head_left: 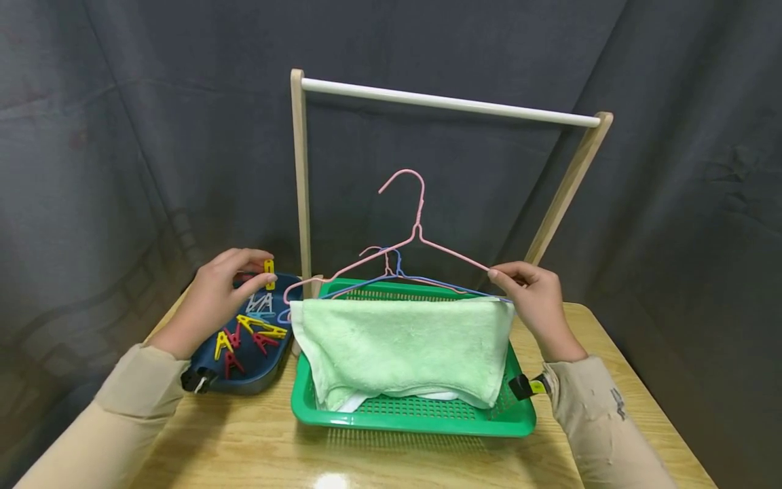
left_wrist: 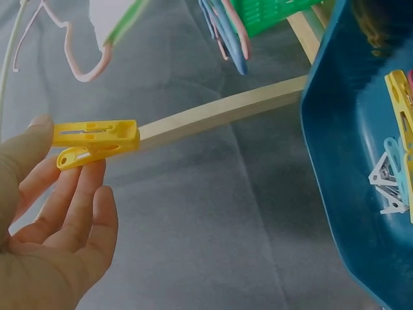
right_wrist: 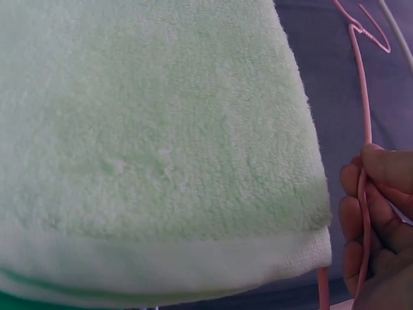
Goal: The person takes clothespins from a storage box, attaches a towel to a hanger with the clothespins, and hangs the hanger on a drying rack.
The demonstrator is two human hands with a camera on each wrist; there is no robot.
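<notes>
The right hand [head_left: 533, 304] is gripping the pink wire hanger [head_left: 453, 252], ideally level so the light-green towel [head_left: 403, 350] is hanging evenly; the left hand [head_left: 215, 291] is pinching a yellow clothespin [left_wrist: 97, 138].

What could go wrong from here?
1. Towel slip: no clip shows on it, so it might slide off the pink hanger if that tilts.
2. Hanger tilt: the right hand grips only one side; the other end has no hand on it, so it could swing or dip.
3. Dropped clip: the left hand pinches the yellow clip between thumb and fingers, so it could slip out.
</notes>
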